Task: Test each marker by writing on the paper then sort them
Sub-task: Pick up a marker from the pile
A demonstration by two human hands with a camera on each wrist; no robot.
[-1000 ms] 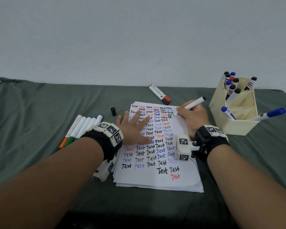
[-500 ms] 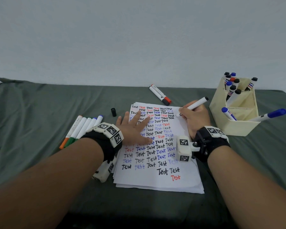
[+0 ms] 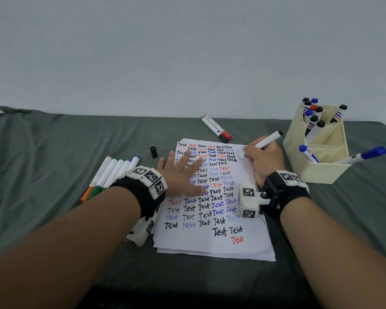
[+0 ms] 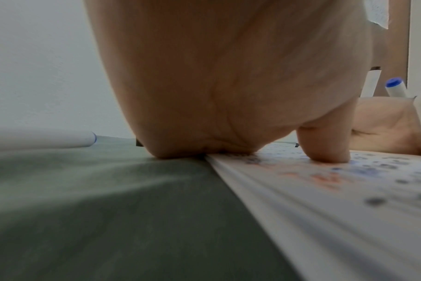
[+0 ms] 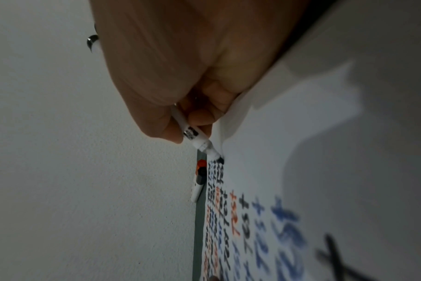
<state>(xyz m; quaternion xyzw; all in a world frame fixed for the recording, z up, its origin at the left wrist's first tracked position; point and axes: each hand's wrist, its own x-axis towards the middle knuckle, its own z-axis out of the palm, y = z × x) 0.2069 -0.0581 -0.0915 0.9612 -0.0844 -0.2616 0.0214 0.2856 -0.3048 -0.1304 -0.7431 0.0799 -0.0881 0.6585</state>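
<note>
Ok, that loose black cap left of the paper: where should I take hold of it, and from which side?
Pinch the black cap across its round side wall, coming straight down from above. It seems to stand upright on the cloth, apart from the paper and the row of markers, so fingers have room on both sides. The left hand, flat on the paper, is nearest.

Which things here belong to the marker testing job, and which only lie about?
Belong to the job:
- marker gripped by the right hand, tip on the paper
- left hand pressing the paper flat
- loose black cap
- row of markers beside the left hand
- two markers behind the paper
- cream organizer holding markers

Just lying about:
- green cloth
</note>
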